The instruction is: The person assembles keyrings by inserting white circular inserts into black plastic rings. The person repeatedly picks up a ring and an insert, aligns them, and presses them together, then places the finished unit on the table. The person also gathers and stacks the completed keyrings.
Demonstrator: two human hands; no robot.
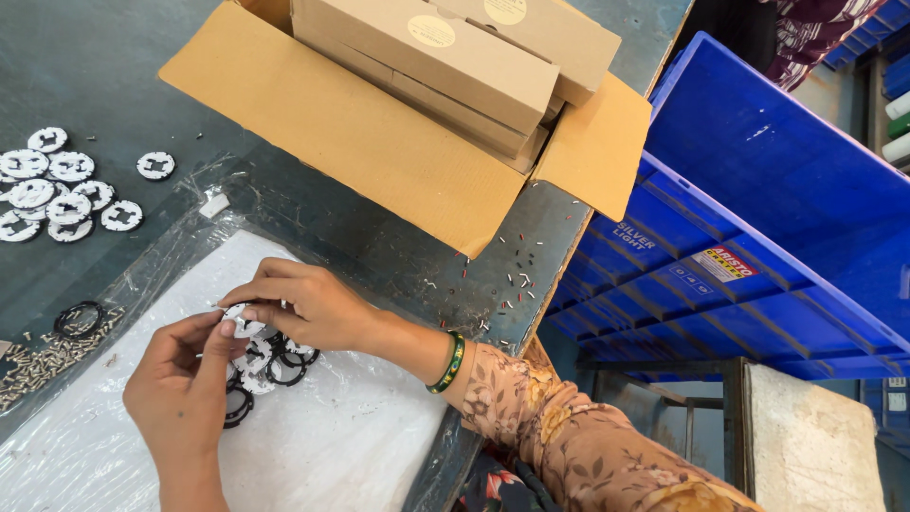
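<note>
Nearest the camera, the left hand (180,389) rises from the bottom edge, fingers curled, thumb and forefinger pinched on the lower edge of a small white disc (239,320). The right hand (308,305), on a floral sleeve (578,441) with a green bangle (448,363) at the wrist, comes in from the right and closes its fingertips over the same disc from above. Both hands thus grip one piece between them, just above the work surface; what the fingers do to it is too small to tell.

Directly under the hands lies a small heap of loose parts (270,365), white discs mixed with black rings, resting on a clear plastic sheet (322,446) over a white backing. These look unfinished, judging by their mixed, unsorted lie.

Left of the sheet, a single black ring (78,319) sits beside a scatter of small metal pins (43,362).

Further off, at the far left of the dark tabletop (104,66), a group of white discs (57,190) lies flat and close together, well apart from the heap. I judge these to be the finished or set-aside pieces; they outnumber what remains under the hands, so the work appears well advanced, though not complete.

Beyond, an open cardboard carton (379,133) holds long brown boxes (427,57). Tiny bits of debris (502,275) dot the tabletop edge near it. To the right, off the tabletop, stand blue plastic crates (758,190).
</note>
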